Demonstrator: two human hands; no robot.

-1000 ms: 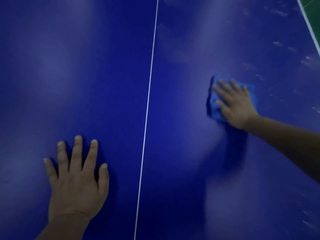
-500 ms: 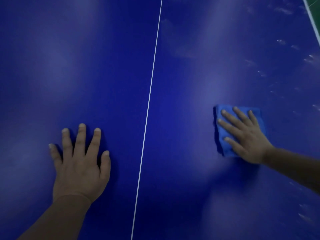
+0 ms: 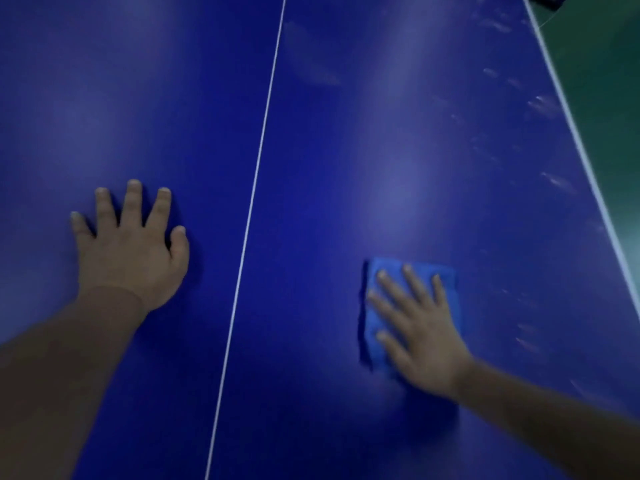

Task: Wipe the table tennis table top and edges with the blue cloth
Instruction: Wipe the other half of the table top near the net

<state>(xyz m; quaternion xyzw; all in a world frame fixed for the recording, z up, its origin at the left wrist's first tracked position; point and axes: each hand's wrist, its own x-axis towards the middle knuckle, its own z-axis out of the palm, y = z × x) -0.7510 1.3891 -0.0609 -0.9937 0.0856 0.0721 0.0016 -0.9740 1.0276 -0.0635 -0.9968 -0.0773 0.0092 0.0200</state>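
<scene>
The dark blue table tennis table top [image 3: 346, 133] fills the head view, split by a thin white centre line [image 3: 256, 174]. A folded blue cloth [image 3: 375, 282] lies flat on the right half. My right hand [image 3: 419, 327] presses on it with straight, spread fingers and covers most of it. My left hand [image 3: 130, 251] rests flat on the left half, fingers spread, holding nothing.
The table's white right edge line [image 3: 575, 133] runs diagonally at the right, with green floor [image 3: 609, 81] beyond it. Pale smudges [image 3: 540, 105] dot the surface near that edge. A dark object [image 3: 547, 0] shows at the top right corner.
My right hand has dragged the cloth toward me, down the right half of the table. My left hand stays flat on the left half.
</scene>
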